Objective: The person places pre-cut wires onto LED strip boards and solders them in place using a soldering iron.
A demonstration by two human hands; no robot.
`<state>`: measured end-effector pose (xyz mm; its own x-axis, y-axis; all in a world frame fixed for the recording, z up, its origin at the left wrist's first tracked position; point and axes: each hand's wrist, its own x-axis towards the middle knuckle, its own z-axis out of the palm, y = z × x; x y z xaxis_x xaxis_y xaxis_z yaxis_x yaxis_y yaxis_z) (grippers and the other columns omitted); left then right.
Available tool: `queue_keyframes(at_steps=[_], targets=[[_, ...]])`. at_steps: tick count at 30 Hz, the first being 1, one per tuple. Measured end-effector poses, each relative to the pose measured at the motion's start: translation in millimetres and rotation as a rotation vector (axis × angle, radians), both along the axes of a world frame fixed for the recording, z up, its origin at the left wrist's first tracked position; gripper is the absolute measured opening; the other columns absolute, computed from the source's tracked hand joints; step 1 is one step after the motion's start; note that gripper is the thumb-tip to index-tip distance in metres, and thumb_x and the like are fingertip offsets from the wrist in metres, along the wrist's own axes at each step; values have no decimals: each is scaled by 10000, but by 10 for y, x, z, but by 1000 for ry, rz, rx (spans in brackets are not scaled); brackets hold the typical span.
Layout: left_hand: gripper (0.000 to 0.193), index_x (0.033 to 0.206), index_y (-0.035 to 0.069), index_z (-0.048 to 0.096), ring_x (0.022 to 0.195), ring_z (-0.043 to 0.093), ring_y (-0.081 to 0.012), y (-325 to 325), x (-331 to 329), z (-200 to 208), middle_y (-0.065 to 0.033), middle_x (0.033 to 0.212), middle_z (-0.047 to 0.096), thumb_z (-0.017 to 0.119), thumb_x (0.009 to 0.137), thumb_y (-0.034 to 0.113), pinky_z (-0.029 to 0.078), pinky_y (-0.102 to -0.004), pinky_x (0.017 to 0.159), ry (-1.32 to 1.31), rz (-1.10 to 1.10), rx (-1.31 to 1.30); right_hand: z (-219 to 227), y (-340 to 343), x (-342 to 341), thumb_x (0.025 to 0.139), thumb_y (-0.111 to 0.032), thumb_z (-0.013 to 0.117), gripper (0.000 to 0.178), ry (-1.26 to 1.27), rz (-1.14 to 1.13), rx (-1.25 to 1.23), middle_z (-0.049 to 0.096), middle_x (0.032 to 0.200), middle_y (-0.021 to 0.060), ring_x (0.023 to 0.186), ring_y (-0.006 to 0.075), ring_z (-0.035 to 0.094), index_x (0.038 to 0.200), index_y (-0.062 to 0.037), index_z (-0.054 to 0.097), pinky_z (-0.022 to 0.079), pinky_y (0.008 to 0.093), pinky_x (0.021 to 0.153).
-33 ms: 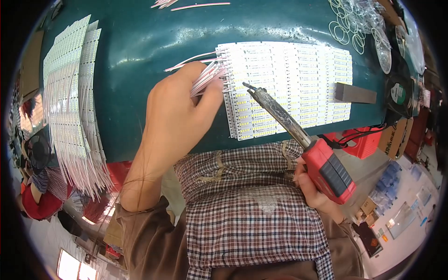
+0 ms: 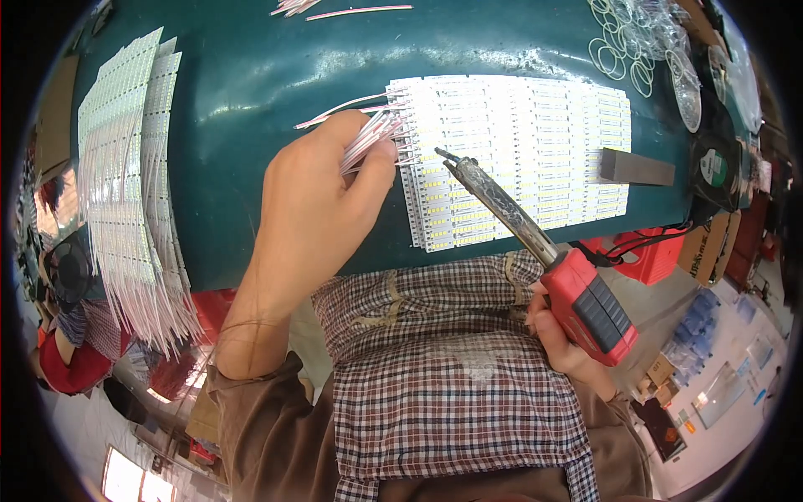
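My left hand is closed around a bundle of thin white and red wires at the left edge of a stack of white LED strip boards. Several wire ends touch the solder pads along that edge; my fingers hide part of the bundle. From the lower right, my right hand grips a red and black soldering iron. Its long, worn metal barrel points up and left, with the tip over the boards near the wired edge. I cannot tell whether the tip touches them.
A dark rectangular bar rests on the boards' right end. Wired LED boards hang over the green table's left side. Loose wires lie at the far edge. Rubber bands and a small fan are at right.
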<state>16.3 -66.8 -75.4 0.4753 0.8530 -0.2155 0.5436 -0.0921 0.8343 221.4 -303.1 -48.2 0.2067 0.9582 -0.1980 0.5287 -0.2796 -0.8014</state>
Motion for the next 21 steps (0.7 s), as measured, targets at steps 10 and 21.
queue_keyframes(at_steps=[10,21], targets=[[165,996,7,691,604,594,-118,244,-210,167,-66,700,667,622,963,154,443,-268,568,-34,173,149,47,15,4,791,-75,739,183,61,-48,0,657,801,107,632,263,642,955,-13,685,499,331,550],[128,935,-26,649,668,599,-74,234,-197,263,-21,755,643,686,885,85,466,-224,620,-258,264,-85,82,54,12,810,-72,733,131,101,-63,-26,653,788,91,642,246,649,923,-33,680,503,324,568]])
